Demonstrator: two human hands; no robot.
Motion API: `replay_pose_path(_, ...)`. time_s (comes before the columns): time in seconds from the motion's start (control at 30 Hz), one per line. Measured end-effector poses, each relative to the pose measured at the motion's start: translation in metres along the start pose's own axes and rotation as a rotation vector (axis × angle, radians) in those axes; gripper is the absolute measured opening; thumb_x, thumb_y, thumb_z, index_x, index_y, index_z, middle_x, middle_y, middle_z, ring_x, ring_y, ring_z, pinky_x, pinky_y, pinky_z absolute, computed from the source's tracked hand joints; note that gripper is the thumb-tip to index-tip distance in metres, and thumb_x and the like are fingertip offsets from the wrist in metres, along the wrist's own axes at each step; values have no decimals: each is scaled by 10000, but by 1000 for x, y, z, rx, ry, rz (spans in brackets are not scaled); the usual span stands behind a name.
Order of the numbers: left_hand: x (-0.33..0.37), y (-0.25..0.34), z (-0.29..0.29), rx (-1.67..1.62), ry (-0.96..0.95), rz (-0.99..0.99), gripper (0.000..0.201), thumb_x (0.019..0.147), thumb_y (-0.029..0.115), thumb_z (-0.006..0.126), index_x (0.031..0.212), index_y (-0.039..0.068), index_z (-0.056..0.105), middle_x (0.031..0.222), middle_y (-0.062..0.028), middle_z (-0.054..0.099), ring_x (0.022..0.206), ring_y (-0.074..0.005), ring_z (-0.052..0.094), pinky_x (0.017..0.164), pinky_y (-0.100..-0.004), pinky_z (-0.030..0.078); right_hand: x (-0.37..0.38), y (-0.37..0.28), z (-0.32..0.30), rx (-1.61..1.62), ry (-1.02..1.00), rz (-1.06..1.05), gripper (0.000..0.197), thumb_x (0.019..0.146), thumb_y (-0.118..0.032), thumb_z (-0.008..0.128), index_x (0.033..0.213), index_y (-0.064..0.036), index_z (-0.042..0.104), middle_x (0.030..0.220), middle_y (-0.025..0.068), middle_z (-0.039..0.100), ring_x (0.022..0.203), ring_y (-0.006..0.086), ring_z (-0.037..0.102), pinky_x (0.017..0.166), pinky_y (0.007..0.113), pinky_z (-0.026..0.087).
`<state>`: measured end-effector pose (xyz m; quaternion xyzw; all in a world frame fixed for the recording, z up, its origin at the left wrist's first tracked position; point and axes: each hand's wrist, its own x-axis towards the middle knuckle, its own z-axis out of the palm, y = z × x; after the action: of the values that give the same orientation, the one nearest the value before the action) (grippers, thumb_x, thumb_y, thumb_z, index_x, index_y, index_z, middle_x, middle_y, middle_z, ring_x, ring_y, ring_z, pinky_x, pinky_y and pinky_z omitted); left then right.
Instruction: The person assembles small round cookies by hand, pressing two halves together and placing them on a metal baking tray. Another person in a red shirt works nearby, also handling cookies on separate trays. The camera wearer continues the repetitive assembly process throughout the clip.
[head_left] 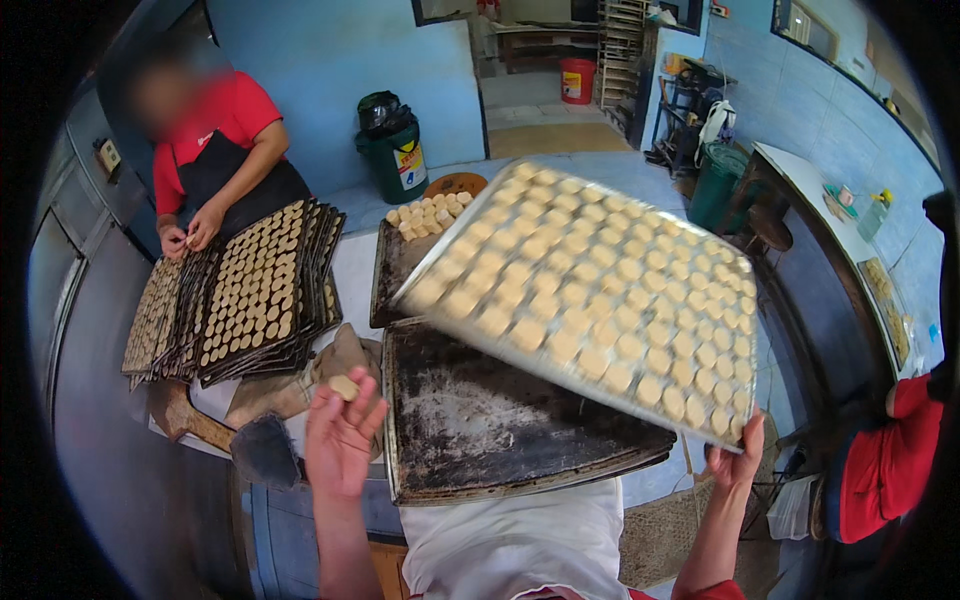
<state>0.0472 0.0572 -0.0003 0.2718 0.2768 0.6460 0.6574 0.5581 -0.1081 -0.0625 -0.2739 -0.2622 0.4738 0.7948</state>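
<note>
My left hand (338,445) is raised with its palm up, and a small pale round biscuit (344,387) sits between its thumb and fingers. My right hand (737,455) grips the near right corner of a light metal baking tray (640,409). Rows of pale round biscuits (600,290) cover that tray, which is tilted and held up over the table, slightly blurred. Below it lies a stack of dark, worn baking trays (480,430), its top one bare where it shows. My left hand is just left of this stack.
Across the table at left, a person in red (235,120) handles something small over stacked dark trays of biscuits (255,280). Loose biscuits (430,215) lie on another dark tray (395,270). Cloths (268,450) rest by my left hand. Another person's red clothing (890,470) shows at right.
</note>
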Motion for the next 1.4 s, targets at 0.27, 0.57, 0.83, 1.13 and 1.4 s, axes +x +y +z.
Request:
replay_pose_path(0.27,-20,-75,3,-140,-69,-373,154,1130,111,552,1243,63,645,1467,-276,656,1354,-370,681,1037,-519,652,117,-20,-66,-382,109,-247,546,1152,-373,595,1519,-16,408,1220,178,719,790,281,788,597,325,609)
replay_pose_path(0.57,-23,-100,17,51,41,-466,129,1128,52,557,1185,27,670,1469,-290,649,1382,-402,651,1057,-513,646,193,58,-135,-364,209,-124,493,1140,-296,627,1529,-95,400,1260,159,725,813,311,805,577,323,631)
replay_pose_path(0.83,-14,-112,33,148,58,-456,123,1115,16,570,1169,6,680,1436,-286,669,1359,-391,671,1027,-465,674,229,162,-146,-147,167,53,586,1125,-278,663,1586,-141,329,1321,169,710,896,352,814,640,369,668)
replay_pose_path(1.13,-1,-114,26,216,99,-486,95,1107,37,612,1167,6,679,1365,-235,715,1340,-390,685,1019,-459,670,220,215,-173,-218,198,132,680,1095,-364,706,1572,-96,303,1236,218,732,885,342,808,678,380,678)
replay_pose_path(1.4,2,-124,33,301,43,-596,128,1109,46,617,1194,-24,683,1356,-239,714,1319,-393,697,1018,-455,668,142,114,-156,-1347,265,526,844,1016,-308,807,1637,64,373,808,196,762,570,237,752,518,368,571)
